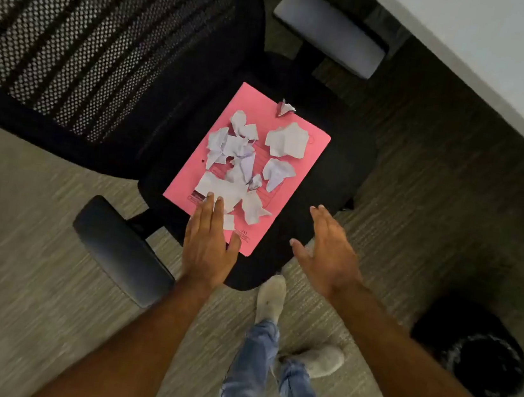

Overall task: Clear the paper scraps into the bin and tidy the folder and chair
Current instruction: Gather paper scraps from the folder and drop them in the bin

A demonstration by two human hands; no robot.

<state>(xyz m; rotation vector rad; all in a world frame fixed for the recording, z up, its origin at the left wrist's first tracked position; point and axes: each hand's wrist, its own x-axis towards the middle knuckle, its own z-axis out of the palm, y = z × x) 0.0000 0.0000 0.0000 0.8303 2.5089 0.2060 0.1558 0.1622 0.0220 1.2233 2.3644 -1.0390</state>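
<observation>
A pink folder lies flat on the black seat of an office chair. Several torn and crumpled white paper scraps are scattered over the folder. My left hand rests flat on the folder's near corner, fingers straight, fingertips touching the nearest scrap. My right hand hovers open over the seat's right front edge, just right of the folder, holding nothing. A black round bin stands on the floor to the lower right.
The chair's mesh backrest fills the upper left, and its two grey armrests stick out front and back. My feet in light socks stand on grey carpet. A pale wall runs along the upper right.
</observation>
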